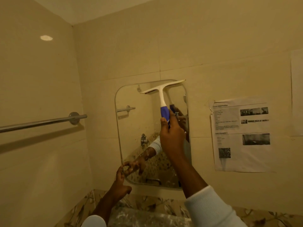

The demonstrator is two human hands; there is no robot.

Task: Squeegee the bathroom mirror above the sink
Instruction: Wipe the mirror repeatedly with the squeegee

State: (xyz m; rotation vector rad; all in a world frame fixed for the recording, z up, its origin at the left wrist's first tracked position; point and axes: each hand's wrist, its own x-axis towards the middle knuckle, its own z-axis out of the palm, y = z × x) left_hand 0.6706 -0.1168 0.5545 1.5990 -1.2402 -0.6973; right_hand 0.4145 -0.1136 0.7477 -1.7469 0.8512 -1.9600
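Near the middle of the frame, a round-cornered bathroom mirror (136, 122) hangs on the beige tiled wall, and a squeegee (162, 95) lies against its upper part. Its white blade is tilted, with the right end higher and reaching the mirror's top right corner. The handle runs down from the blade into a blue grip, and the right hand (172, 133) grips this from below, fingers (173, 119) curled round it and thumb up its left side. The blade is well above those fingers. At the mirror's lower left edge the left hand (121, 182) has bent fingers (120, 171) against the glass; whether they grip the edge or only press it cannot be told. A chrome towel rail (41, 122) crosses the left wall, and a printed paper notice (241, 135) is stuck right of the mirror.
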